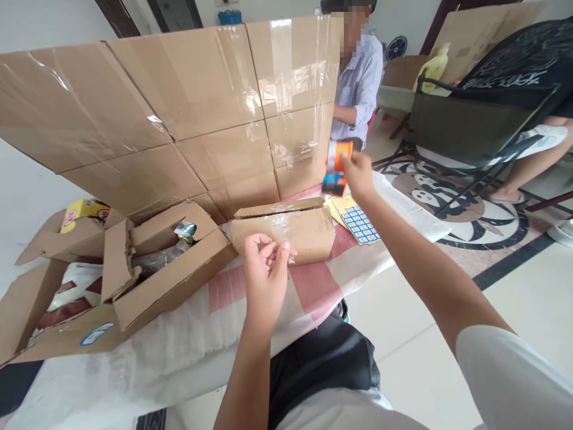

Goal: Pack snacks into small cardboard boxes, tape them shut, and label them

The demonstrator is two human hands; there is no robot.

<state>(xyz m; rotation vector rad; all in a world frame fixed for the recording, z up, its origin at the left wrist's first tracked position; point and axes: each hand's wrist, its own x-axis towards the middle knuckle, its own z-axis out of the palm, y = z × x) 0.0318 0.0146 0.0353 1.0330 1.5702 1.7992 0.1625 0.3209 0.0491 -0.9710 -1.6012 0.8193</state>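
Observation:
My right hand (362, 173) is closed on the edge of a flat orange, white and blue packet (339, 155), held up above the right end of the table and blurred by motion. My left hand (265, 269) is in front of a small closed carton (308, 230), its fingers curled in and thumb pressed to them. Whatever may be between those fingers is too small to name. Clear tape crosses the carton's front. Beside it, under my right hand, lies a sheet of blue-bordered stickers (359, 226) on yellow paper.
An open cardboard box (174, 301) with wrapped goods stands at the left. Behind rises a tall taped cardboard screen (215, 95). A white and red cloth (237, 292) covers the table. One person (358, 83) sits beyond the screen; another sits on a dark chair (483, 119) at right.

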